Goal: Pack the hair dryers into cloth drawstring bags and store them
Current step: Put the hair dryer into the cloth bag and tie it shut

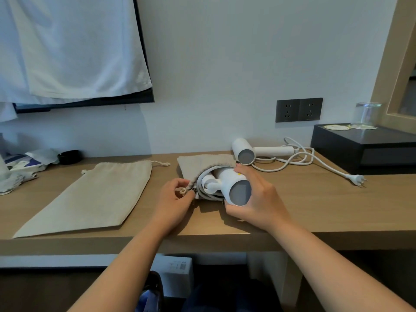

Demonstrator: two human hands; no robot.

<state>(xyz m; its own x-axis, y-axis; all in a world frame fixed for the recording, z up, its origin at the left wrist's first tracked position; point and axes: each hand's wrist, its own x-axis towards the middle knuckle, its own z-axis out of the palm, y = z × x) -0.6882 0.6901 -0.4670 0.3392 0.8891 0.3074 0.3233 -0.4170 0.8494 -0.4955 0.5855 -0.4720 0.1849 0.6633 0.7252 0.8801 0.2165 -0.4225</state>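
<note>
Desk (292,206) — spare bag (94,197), second dryer (246,152)

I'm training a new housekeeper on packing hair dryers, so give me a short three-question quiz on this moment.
1. True or false: the second hair dryer by the wall is already bagged.
2. Which hand holds the hair dryer going into the bag? A) left hand B) right hand C) neither
3. Fill in: the empty bag lies flat on the ____ side of the desk.

Key:
1. False; it lies bare, its cord loose on the desk.
2. B; the right hand grips its barrel, while the left hand pinches the bag's mouth at the drawstring.
3. left
</note>
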